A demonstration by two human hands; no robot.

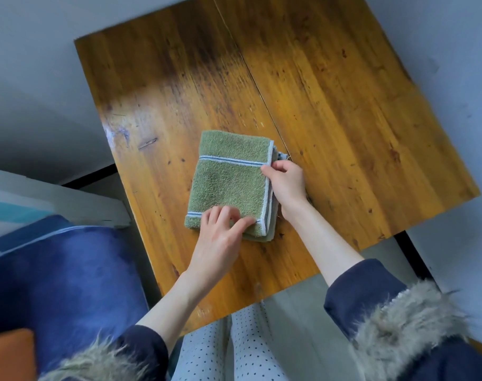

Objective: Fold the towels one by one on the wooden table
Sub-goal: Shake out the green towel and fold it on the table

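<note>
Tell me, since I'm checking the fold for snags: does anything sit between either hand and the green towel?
Nothing visible does. The left hand and right hand both already touch the green towel on the wooden table.

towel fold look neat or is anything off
Mostly neat, but the towel has lower layers poking out past its right edge, unaligned, where the right hand pinches it. The left hand presses the near corner.
</note>
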